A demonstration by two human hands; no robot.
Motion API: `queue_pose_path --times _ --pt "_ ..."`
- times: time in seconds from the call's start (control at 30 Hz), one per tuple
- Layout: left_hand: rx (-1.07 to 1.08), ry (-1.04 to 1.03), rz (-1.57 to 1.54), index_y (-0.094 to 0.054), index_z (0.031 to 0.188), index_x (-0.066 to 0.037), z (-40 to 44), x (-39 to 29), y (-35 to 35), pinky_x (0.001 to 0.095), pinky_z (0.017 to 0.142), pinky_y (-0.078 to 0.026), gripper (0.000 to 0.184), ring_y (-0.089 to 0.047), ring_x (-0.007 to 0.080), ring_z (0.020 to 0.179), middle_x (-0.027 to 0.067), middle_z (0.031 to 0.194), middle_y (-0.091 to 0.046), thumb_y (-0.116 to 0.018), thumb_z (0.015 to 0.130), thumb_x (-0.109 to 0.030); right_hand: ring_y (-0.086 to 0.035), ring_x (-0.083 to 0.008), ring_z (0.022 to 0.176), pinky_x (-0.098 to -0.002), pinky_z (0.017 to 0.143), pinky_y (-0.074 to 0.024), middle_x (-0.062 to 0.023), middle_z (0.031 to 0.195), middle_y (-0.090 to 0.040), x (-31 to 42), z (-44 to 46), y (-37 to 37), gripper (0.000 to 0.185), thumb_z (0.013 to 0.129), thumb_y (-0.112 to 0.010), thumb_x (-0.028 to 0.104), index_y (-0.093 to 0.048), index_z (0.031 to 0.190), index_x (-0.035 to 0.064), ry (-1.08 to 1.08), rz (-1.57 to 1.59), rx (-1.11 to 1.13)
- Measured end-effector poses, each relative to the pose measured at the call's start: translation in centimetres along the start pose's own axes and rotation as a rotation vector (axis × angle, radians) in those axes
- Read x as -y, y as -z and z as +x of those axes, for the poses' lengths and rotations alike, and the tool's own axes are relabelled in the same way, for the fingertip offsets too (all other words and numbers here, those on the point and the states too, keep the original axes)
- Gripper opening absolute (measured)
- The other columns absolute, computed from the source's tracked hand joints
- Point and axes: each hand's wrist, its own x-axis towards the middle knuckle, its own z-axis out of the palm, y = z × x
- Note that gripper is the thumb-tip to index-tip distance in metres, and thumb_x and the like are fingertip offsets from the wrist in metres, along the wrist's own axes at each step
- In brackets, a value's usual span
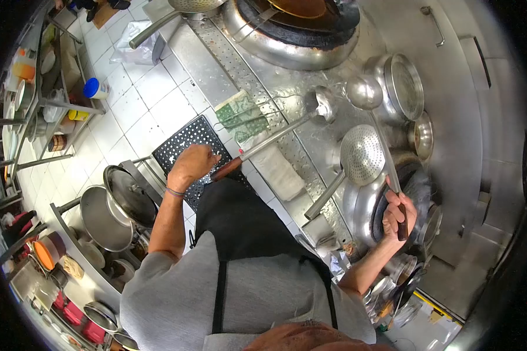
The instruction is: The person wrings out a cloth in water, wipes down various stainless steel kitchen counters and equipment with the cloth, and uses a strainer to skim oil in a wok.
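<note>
Steel counter (pixel 293 82) spreads by the right hand (pixel 399 216), a skimmer (pixel 363 155) far-left, a pot (pixel 380 67) farther. That hand clamps one ladle (pixel 364 92), bowl far; the left hand (pixel 192 165) curls beside another ladle's handle (pixel 226 169), grip unclear.

Grey short-sleeved T-shirt (pixel 275 292); black apron (pixel 246 225) with narrow black straps (pixel 219 298); thin wristband (pixel 174 192) just behind the left hand (pixel 190 166).

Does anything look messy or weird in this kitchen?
Yes, a little. A crumpled bag shows against the white floor tiles near the counter, like litter, though I can't tell if it's lying or hanging there. Brownish stains mark the metal stove ring up top, so it looks dirty or rusty.
</note>
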Motion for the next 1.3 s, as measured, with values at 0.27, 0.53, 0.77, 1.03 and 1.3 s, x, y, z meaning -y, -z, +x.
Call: queue_pose_path --times 0.27,0.53,0.77,1.03,1.3 --pt "0.023 -0.001 -0.045 -0.069 0.082 0.003 -0.5 -0.7 -1.4 0.0492 0.071 -0.052 0.037 -0.066 0.0444 0.08 0.0265 0.08 -0.066 -0.065 0.089 -0.033 -0.044 -0.0097 0.037 -0.025 0.027 -0.0384 -0.0053 0.074 -0.052 -4.3 2.7 -3.3 0.052 0.094 -0.054 0.005 -0.037 0.14 -0.0116 0.078 -0.651 -0.08" --pt "-0.014 -0.004 -0.005 -0.069 0.076 0.003 -2.1 -3.6 -0.2 0.0507 0.068 -0.049 0.048 -0.064 0.0465 0.077 0.0282 0.077 -0.064 -0.062 0.088 -0.044 -0.047 -0.0066 0.045 -0.0231 0.041 -0.0431 -0.0041 0.075 -0.059 -8.7 2.9 0.4 0.061 0.091 -0.06 0.001 -0.039 0.148 -0.0028 0.335 -1.239 -0.194" --pt "0.148 -0.23 0.05 -0.064 0.08 0.006 -1.7 -4.2 -2.9 0.0453 0.059 -0.044 0.041 -0.059 0.0355 0.058 0.0238 0.064 -0.059 -0.062 0.095 -0.032 -0.051 -0.0065 0.049 -0.0237 0.043 -0.0421 -0.0069 0.083 -0.062 -9.5 -4.0 4.3 0.064 0.094 -0.06 0.001 -0.034 0.152 0.0025 0.306 -1.068 -0.186" --pt "0.373 -0.245 0.148 -0.062 0.081 0.007 -2.6 -15.0 -4.9 0.0385 0.057 -0.043 0.037 -0.051 0.0226 0.058 0.0167 0.062 -0.056 -0.063 0.096 -0.027 -0.054 -0.0058 0.046 -0.0203 0.037 -0.0458 -0.0107 0.086 -0.068 -10.7 -20.0 13.2 0.064 0.089 -0.062 -0.004 -0.039 0.149 0.0023 0.822 -0.66 -0.285" --pt "0.371 -0.469 0.308 -0.066 0.088 0.005 -8.1 -23.8 -9.5 0.0409 0.063 -0.048 0.037 -0.065 0.0328 0.066 0.0221 0.074 -0.065 -0.064 0.095 -0.031 -0.049 -0.0038 0.051 -0.0202 0.041 -0.0396 0.0012 0.074 -0.06 -13.6 -33.2 23.9 0.062 0.089 -0.059 -0.004 -0.044 0.148 0.0032 1.13 -0.631 -1.166"
